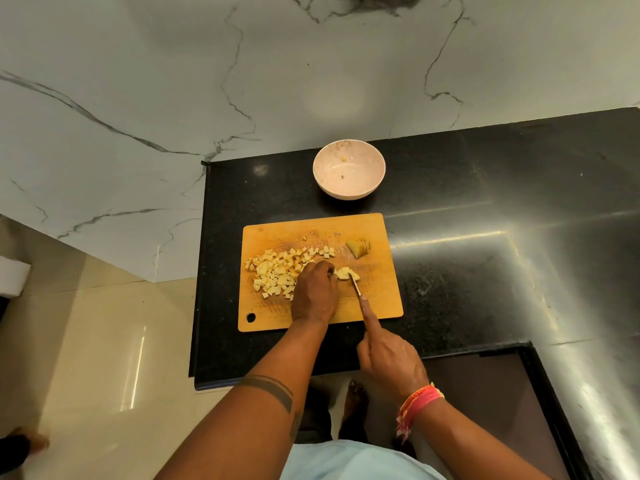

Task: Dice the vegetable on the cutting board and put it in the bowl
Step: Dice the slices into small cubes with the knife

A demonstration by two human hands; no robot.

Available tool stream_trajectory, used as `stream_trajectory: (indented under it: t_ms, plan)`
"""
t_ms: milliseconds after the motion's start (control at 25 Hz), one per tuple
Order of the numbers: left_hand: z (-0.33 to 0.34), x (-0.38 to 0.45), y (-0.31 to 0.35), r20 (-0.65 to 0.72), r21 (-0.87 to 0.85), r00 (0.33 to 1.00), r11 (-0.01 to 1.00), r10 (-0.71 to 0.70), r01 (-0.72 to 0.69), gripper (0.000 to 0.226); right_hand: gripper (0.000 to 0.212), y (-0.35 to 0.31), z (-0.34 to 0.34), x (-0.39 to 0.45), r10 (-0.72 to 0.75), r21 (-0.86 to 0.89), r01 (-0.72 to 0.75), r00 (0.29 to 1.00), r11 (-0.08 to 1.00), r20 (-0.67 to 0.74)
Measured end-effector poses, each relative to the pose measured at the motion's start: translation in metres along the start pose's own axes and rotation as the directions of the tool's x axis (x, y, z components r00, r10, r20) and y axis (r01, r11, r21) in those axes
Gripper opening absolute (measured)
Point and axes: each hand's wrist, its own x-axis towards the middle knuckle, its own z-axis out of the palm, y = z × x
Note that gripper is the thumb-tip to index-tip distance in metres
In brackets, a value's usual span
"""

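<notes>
An orange cutting board (381,299) lies on the black counter. A heap of pale diced vegetable (277,271) covers its left half. My left hand (315,292) presses down on a small strip of vegetable (344,273) at the board's middle. My right hand (388,358) grips a knife (356,285), index finger along its spine, the blade tip at that strip. A sliced wedge with skin (359,247) rests at the board's back right. The pink bowl (349,169) stands behind the board, holding only a couple of scraps.
The black granite counter (485,237) extends to the right, and its left edge drops to a beige tiled floor (104,341). A white marble wall (173,81) rises behind. A recess opens in the counter at the lower right (485,393).
</notes>
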Motion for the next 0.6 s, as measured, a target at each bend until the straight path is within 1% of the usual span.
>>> stream_trajectory:
  t_ms: [80,160,200,280,400,520,600]
  plan:
    - [0.0,-0.006,-0.002,0.004,0.005,0.997,0.997,0.072,-0.072,0.033,0.077,0.001,-0.002,0.004,0.05,0.039,-0.048,0.998,0.998,-0.042]
    - [0.004,-0.012,-0.005,0.054,0.063,0.985,0.984,0.161,-0.164,0.041,0.077,-0.004,-0.001,0.008,0.088,0.053,-0.086,0.995,0.995,-0.04]
    - [0.006,-0.013,-0.007,0.078,0.105,0.98,0.976,0.183,-0.19,0.043,0.078,-0.009,0.001,0.01,0.095,0.048,-0.093,0.995,0.994,-0.026]
    - [0.007,-0.007,-0.008,0.068,0.171,0.98,0.965,0.187,-0.197,0.039,0.078,-0.021,0.007,0.015,0.064,0.029,-0.064,0.998,0.998,-0.002]
    - [-0.004,0.006,-0.013,-0.013,0.235,0.986,0.96,0.163,-0.156,0.031,0.076,-0.045,0.012,0.032,-0.024,0.01,0.024,1.0,1.0,0.015]
    - [-0.014,0.016,-0.018,-0.072,0.25,0.989,0.962,0.128,-0.106,0.028,0.072,-0.053,0.009,0.045,-0.053,0.013,0.054,0.998,0.998,-0.039]
    - [-0.015,0.021,-0.01,-0.088,0.223,0.985,0.967,0.149,-0.127,0.026,0.071,-0.046,0.0,0.042,-0.033,0.03,0.036,0.996,0.999,-0.088]
